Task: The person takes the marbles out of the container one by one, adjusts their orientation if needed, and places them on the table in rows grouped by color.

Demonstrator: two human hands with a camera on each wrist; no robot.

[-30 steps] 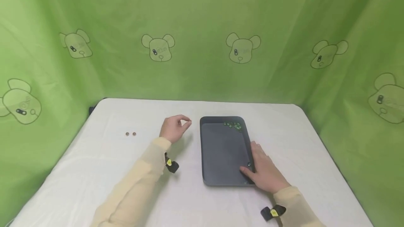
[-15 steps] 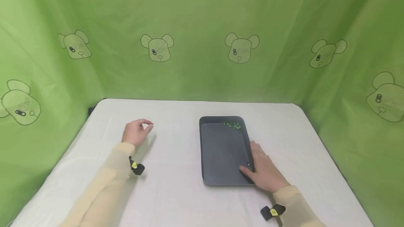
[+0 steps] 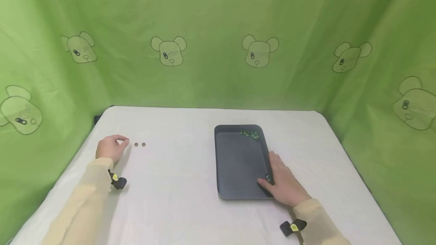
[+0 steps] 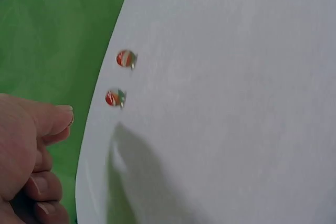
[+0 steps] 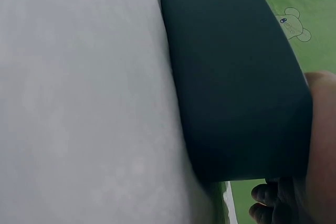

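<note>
My left hand (image 3: 110,147) is above the left part of the table, thumb and forefinger pinched together. A small reddish sliver shows at their tips, apparently a marble mostly hidden by the fingers. Just right of those fingertips, two glass marbles (image 3: 140,144) sit side by side; in the left wrist view one marble (image 4: 125,58) shows red and pale swirls, the other marble (image 4: 113,98) red, orange and green. My right hand (image 3: 286,180) grips the right wall of a dark grey tray (image 3: 238,162), thumb inside the rim, fingers along the outside.
Several green marbles (image 3: 253,135) gather in the tray's far right corner, and a few dark marbles (image 3: 268,177) lie near my right thumb. White cloth (image 3: 177,184) covers the table. Green curtains (image 3: 211,82) stand behind it and at both sides.
My left hand has moved left from beside the tray, past the two marbles, with its fingertips still pinched. The right hand stays on the tray. A dark marble near its thumb has shifted slightly.
</note>
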